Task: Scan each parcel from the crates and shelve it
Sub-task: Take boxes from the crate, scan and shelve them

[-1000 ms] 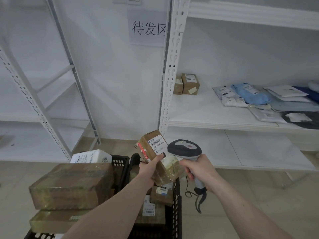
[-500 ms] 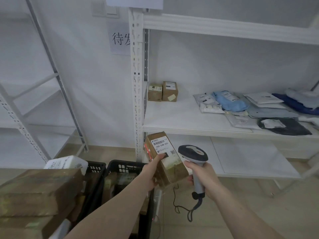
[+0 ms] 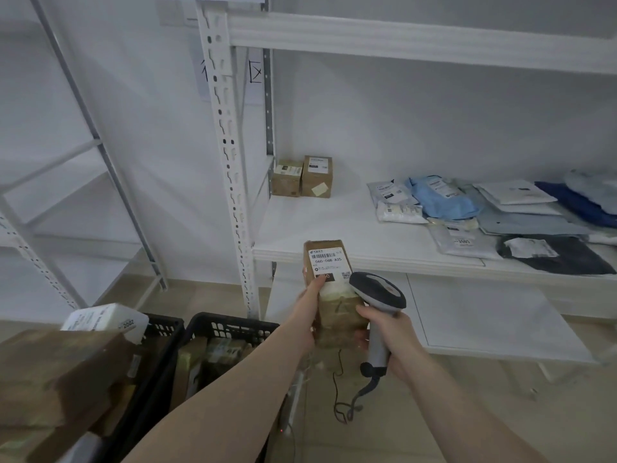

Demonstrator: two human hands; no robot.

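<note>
Black crates (image 3: 230,332) low on the left hold brown boxes, a white parcel (image 3: 107,320) marked 2002 perched on top. Left hand (image 3: 312,307) grips the brown parcel (image 3: 330,289) — label reads 060-06B-A05 — just below the shelf (image 3: 334,228) edge, higher and nearer it than a moment ago. Right hand (image 3: 392,335) clutches the scanner (image 3: 379,295), its head touching the parcel — closer than before.

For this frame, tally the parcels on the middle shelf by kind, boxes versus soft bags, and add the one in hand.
Cardboard boxes on the shelf: 2
Soft bags on the shelf: cannot count exactly, they overlap
Box held by left hand: 1
Total boxes counted: 3
</note>
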